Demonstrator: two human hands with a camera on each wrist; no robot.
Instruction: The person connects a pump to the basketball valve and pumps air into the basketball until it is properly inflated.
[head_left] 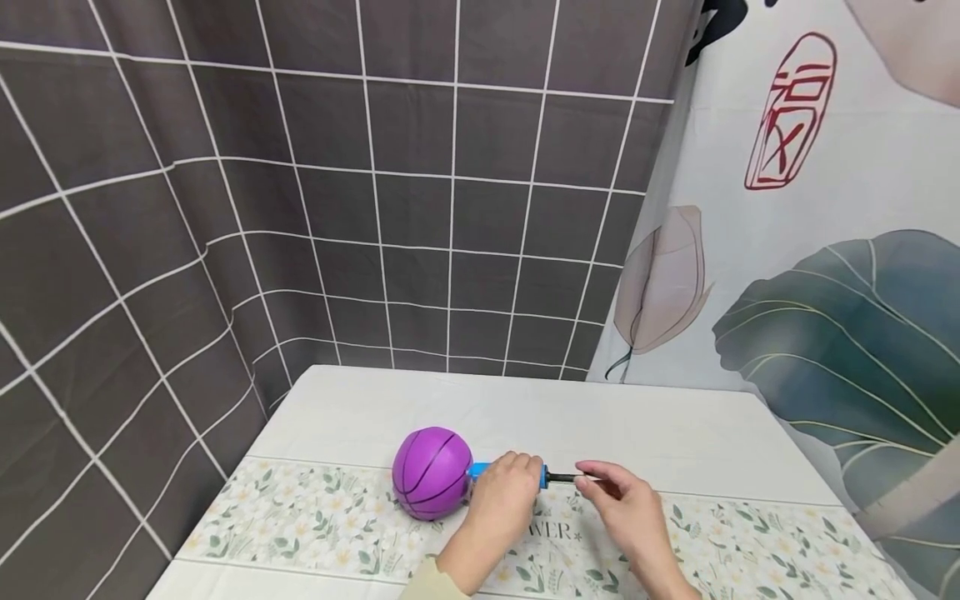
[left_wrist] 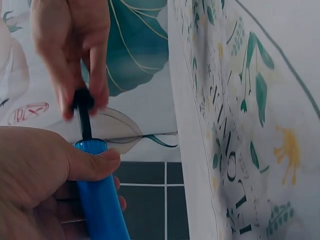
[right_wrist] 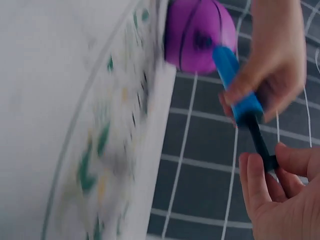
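A purple ball (head_left: 431, 473) with black lines rests on the table, left of both hands. My left hand (head_left: 504, 500) grips the blue barrel of a small hand pump (left_wrist: 102, 205), with the thumb laid along it in the left wrist view. The barrel's far end points at the ball, close to a dark spot on it in the right wrist view; whether it enters the ball I cannot tell. My right hand (head_left: 628, 508) pinches the black handle (right_wrist: 270, 163) between thumb and fingers. Between handle and barrel, a length of black rod (head_left: 562, 477) shows.
A white table (head_left: 360, 400) carries a printed band of flowers and leaves with lettering. Dark cloth with a white grid (head_left: 412, 208) hangs behind and to the left. At the right hangs a white cloth (head_left: 720, 250) with large leaf prints.
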